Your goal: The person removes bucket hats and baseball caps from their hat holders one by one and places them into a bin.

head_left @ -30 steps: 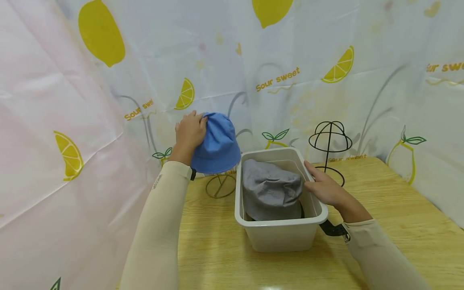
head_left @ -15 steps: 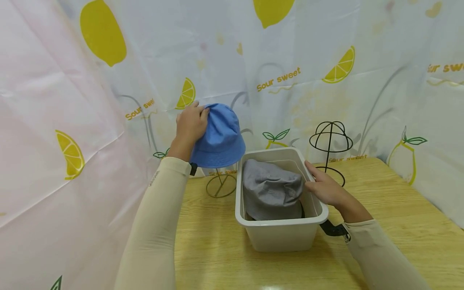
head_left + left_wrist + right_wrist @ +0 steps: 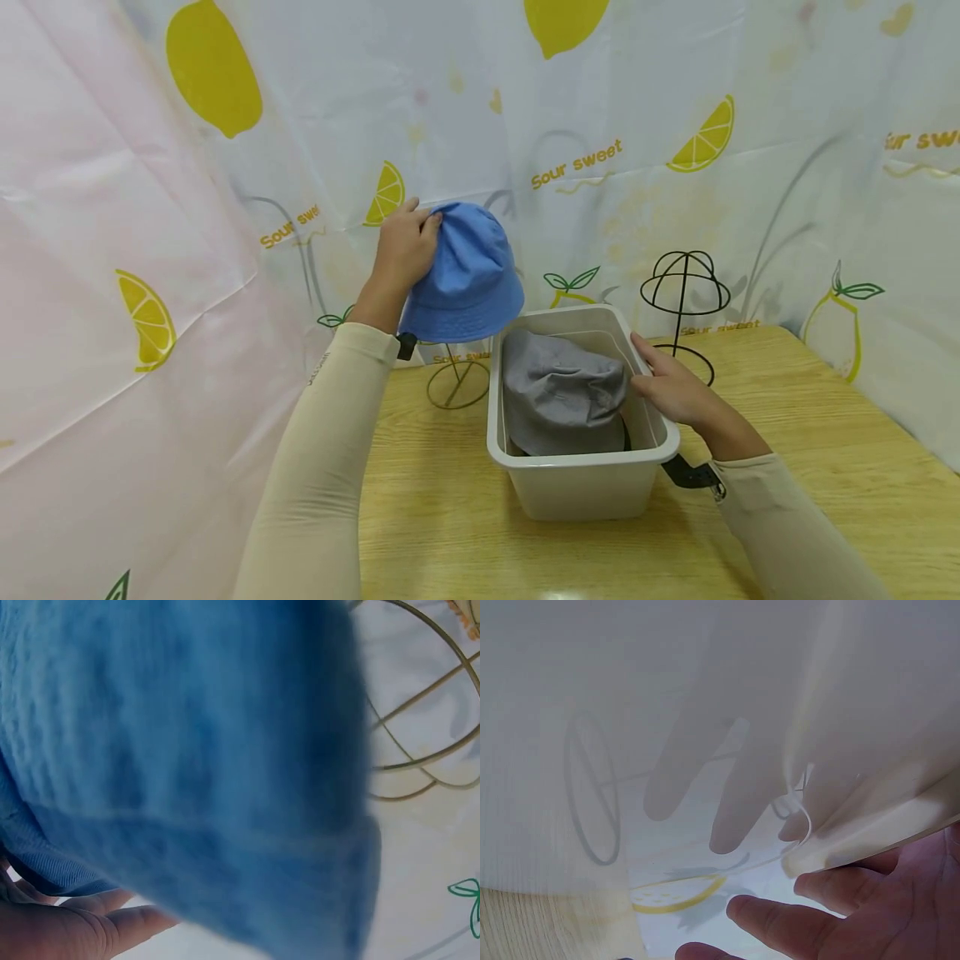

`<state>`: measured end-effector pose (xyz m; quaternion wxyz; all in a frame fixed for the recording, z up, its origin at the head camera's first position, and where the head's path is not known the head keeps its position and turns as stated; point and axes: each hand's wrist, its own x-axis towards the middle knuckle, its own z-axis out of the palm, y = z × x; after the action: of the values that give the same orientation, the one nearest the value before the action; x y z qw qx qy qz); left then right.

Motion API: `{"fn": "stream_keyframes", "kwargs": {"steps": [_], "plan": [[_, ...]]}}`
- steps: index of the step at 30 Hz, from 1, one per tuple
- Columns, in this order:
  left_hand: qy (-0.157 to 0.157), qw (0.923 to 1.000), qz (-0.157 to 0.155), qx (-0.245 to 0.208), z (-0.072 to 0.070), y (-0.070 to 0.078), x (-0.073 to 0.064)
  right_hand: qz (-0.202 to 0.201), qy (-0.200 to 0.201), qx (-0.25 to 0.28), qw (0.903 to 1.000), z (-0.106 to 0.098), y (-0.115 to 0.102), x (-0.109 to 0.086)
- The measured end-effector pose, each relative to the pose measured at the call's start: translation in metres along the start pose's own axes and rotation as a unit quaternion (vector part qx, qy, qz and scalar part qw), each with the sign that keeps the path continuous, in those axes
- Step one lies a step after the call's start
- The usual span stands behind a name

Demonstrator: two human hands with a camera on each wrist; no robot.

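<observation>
My left hand (image 3: 405, 247) pinches a blue bucket hat (image 3: 468, 275) by its crown, in the air left of the bin. Cloth fills most of the left wrist view, where fingers (image 3: 90, 922) show below the brim. A gold wire hat stand (image 3: 420, 705) stands behind and below this hat, its top hidden from the head view. With my right hand (image 3: 678, 392) I hold the right rim of a pale plastic bin (image 3: 581, 460), thumb over the edge. Inside the bin lies a crumpled grey hat (image 3: 562, 392); what is under it is hidden.
A black wire hat stand (image 3: 679, 313) stands bare behind my right hand. The wood-grain table (image 3: 810, 417) carries the bin and stands. Lemon-print curtain (image 3: 480, 100) hangs close behind and along the left side.
My left hand has raised the blue bucket hat and shifted it to the right, towards the bin, away from the gold stand's base. My right hand and the bin have stayed put.
</observation>
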<state>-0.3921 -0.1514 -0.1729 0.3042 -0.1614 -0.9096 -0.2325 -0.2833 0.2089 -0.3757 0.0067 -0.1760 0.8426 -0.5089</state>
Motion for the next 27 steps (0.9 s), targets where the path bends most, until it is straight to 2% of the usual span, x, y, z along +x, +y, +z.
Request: {"fn": "stream_keyframes", "kwargs": {"steps": [11, 21, 27], "plan": [[-0.03, 0.9993, 0.0, -0.023, 0.011, 0.024, -0.005, -0.004, 0.0, 0.0, 1.0, 0.0, 0.001, -0.001], [-0.048, 0.998, 0.032, -0.025, 0.022, 0.042, -0.01, -0.008, 0.0, -0.01, 0.9999, 0.0, -0.003, -0.001], [-0.065, 0.9968, 0.038, -0.027, 0.028, 0.049, -0.013, -0.007, -0.002, -0.012, 0.9999, 0.0, -0.003, -0.001]]}}
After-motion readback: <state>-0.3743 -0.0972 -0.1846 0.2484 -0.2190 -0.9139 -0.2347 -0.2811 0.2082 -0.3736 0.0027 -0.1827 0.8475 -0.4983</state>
